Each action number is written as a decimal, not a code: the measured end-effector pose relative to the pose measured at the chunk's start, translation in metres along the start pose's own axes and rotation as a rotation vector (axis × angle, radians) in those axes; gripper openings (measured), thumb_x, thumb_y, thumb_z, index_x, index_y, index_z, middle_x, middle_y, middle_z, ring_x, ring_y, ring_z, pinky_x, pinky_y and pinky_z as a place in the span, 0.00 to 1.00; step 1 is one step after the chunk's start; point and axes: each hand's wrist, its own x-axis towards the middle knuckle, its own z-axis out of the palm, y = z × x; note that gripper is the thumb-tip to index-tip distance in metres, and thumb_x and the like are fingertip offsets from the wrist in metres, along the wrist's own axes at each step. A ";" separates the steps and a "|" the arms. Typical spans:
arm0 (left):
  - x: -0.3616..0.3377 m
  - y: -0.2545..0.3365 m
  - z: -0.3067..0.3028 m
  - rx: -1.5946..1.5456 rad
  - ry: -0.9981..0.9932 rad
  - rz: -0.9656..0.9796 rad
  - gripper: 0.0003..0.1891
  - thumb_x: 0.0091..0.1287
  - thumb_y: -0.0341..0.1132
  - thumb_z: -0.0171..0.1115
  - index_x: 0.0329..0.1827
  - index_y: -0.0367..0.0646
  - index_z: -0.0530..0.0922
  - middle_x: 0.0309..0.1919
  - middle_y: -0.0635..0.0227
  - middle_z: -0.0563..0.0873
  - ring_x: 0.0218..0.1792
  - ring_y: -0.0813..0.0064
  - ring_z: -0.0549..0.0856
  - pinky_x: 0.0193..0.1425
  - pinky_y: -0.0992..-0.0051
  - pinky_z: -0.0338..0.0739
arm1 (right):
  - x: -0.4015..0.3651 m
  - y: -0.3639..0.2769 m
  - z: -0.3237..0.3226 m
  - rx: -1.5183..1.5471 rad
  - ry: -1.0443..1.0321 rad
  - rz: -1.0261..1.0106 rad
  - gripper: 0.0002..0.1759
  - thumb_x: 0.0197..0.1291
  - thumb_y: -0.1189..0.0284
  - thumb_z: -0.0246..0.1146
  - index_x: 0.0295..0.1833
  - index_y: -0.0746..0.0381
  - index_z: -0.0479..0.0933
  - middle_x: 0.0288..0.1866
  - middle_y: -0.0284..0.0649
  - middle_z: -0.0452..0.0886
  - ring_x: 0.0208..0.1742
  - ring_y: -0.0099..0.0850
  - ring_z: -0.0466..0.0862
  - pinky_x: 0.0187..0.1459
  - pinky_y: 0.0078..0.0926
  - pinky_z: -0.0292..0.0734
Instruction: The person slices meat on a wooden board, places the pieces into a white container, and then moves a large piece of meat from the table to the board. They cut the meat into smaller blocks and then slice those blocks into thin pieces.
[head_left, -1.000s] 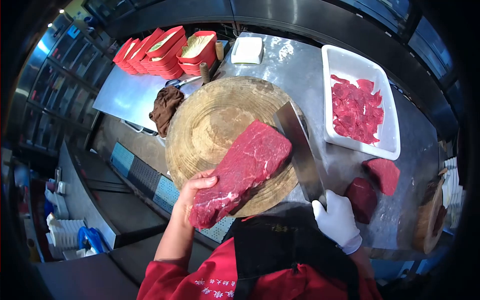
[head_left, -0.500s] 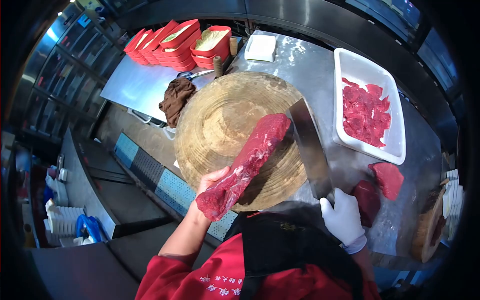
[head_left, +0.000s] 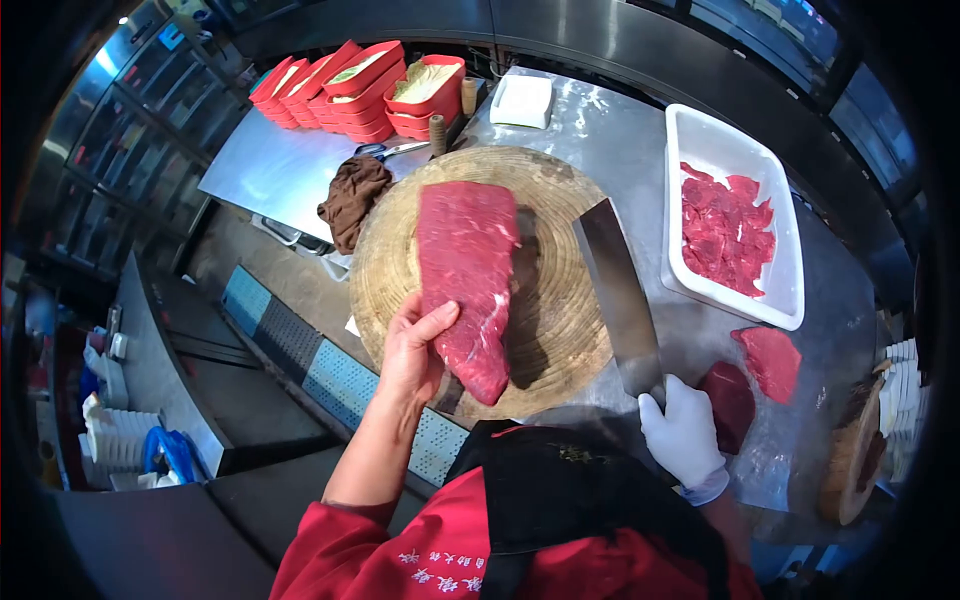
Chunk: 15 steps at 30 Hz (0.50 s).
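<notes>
My bare left hand [head_left: 417,345] grips the lower left edge of a long slab of raw red meat [head_left: 467,265], thumb on top and the other fingers mostly hidden beneath. The slab's broad face points up, over a round wooden chopping block [head_left: 560,310]; a shadow falls to its right. In a white glove, my right hand [head_left: 684,432] is closed round the handle of a cleaver [head_left: 622,295]. The wide blade points away from me at the block's right edge, apart from the meat. Two smaller meat pieces, one dark [head_left: 728,405] and one brighter [head_left: 769,362], lie right of the glove.
A white tub [head_left: 790,255] with meat slices stands at the right on the metal table. Stacked red containers [head_left: 362,110], a brown cloth [head_left: 354,195], scissors [head_left: 385,150] and a small white dish [head_left: 522,100] are at the back. Another wooden block [head_left: 850,450] is far right.
My left hand has turned the meat from its narrow side to its broad face and swung its far end leftward over the block. The cleaver and right hand have barely moved.
</notes>
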 end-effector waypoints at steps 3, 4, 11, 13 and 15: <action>0.002 -0.003 0.006 0.020 0.176 0.278 0.19 0.61 0.20 0.68 0.53 0.39 0.72 0.46 0.60 0.87 0.45 0.67 0.88 0.53 0.66 0.84 | -0.001 -0.005 -0.002 -0.008 -0.003 0.004 0.13 0.61 0.70 0.64 0.30 0.68 0.73 0.26 0.55 0.80 0.31 0.56 0.83 0.33 0.51 0.76; 0.003 -0.005 0.006 0.016 0.177 0.280 0.19 0.61 0.20 0.68 0.53 0.39 0.72 0.46 0.60 0.87 0.45 0.67 0.88 0.53 0.66 0.84 | 0.000 -0.008 -0.003 -0.019 -0.006 0.013 0.13 0.61 0.70 0.64 0.31 0.68 0.73 0.26 0.56 0.80 0.32 0.56 0.83 0.33 0.51 0.76; 0.000 -0.017 0.022 -0.010 0.301 0.466 0.16 0.65 0.22 0.67 0.49 0.44 0.69 0.41 0.66 0.86 0.41 0.74 0.87 0.45 0.72 0.84 | 0.002 -0.001 0.000 0.040 0.013 -0.010 0.12 0.60 0.72 0.65 0.31 0.69 0.73 0.27 0.56 0.80 0.32 0.57 0.83 0.33 0.50 0.77; 0.002 -0.025 0.027 -0.006 0.342 0.502 0.15 0.70 0.25 0.65 0.53 0.43 0.67 0.43 0.66 0.83 0.41 0.74 0.86 0.45 0.73 0.84 | 0.002 0.001 0.001 0.073 0.013 -0.017 0.11 0.59 0.73 0.66 0.31 0.68 0.73 0.26 0.56 0.80 0.31 0.56 0.83 0.32 0.49 0.76; -0.004 -0.029 0.035 0.007 0.305 0.403 0.14 0.72 0.27 0.62 0.54 0.43 0.67 0.48 0.64 0.83 0.44 0.70 0.87 0.49 0.69 0.85 | 0.002 0.001 0.001 0.083 0.015 -0.029 0.11 0.59 0.73 0.66 0.31 0.68 0.73 0.26 0.56 0.80 0.31 0.57 0.82 0.31 0.49 0.76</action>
